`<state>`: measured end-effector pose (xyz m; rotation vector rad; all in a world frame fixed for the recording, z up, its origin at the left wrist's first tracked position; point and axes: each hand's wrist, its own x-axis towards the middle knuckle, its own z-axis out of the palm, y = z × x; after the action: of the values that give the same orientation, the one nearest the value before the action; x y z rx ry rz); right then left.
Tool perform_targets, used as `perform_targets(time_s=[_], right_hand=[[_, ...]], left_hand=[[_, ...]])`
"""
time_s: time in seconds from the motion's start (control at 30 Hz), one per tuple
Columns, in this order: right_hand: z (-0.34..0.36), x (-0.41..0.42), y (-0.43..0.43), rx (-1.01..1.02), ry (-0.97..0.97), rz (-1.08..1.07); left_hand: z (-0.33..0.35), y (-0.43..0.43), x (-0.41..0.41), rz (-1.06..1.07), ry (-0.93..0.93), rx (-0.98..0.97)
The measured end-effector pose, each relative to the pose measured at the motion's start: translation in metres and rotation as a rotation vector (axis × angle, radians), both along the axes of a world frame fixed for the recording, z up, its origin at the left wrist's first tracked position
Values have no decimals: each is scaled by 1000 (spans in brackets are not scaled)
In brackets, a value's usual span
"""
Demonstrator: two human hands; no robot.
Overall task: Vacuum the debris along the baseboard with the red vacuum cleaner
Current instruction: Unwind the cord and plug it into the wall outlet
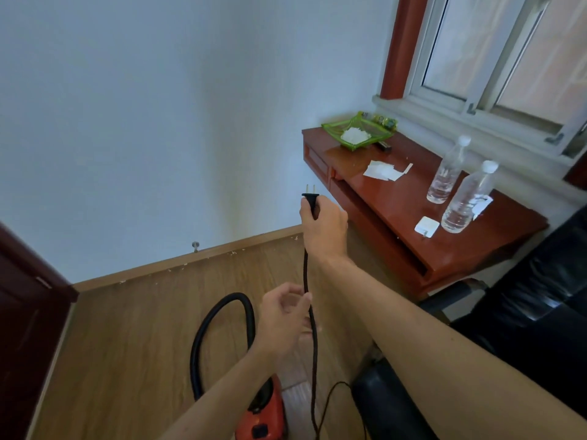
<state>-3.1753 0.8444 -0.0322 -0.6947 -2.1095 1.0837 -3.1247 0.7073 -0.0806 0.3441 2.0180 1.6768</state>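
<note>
My right hand (pixel 324 230) holds a black two-pin plug (pixel 310 200) upright in mid air, pins pointing up. Its black power cord (pixel 313 344) hangs down past my left hand (pixel 284 315), whose fingers are loosely curled around the cord. The red vacuum cleaner (pixel 263 414) sits on the wooden floor at the bottom edge, partly hidden by my left forearm. Its black hose (pixel 219 315) loops up from it. Small pale debris (pixel 233 253) lies scattered along the wooden baseboard (pixel 178 265) under the white wall.
A red-brown wall desk (pixel 406 198) at right carries two clear water bottles (pixel 457 198), paper scraps and a green tray (pixel 357 131). A black leather chair (pixel 524 312) stands at the lower right. A dark door (pixel 28 328) is at left, a metal door stop (pixel 195 246) on the wall.
</note>
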Motion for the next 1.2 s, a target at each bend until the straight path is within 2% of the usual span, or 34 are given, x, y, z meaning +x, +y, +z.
perform_targets(time_s=[0.33,0.5,0.87,1.07,1.2], right_hand=[[62,33,-38,-130,97,-2],[95,53,-56,-82,169,-58],[163,140,-135,149,279,-360],[194,207,-172,244,268,-474],[214,265,-173,262,259,-567]], left_hand=[[46,-20,25,-9,26,44],[73,-36,39,-64,5,102],[125,-116,89,-218,88,211],[154,-149,136,-341,210,281],[169,-147,172,-428,224,321]])
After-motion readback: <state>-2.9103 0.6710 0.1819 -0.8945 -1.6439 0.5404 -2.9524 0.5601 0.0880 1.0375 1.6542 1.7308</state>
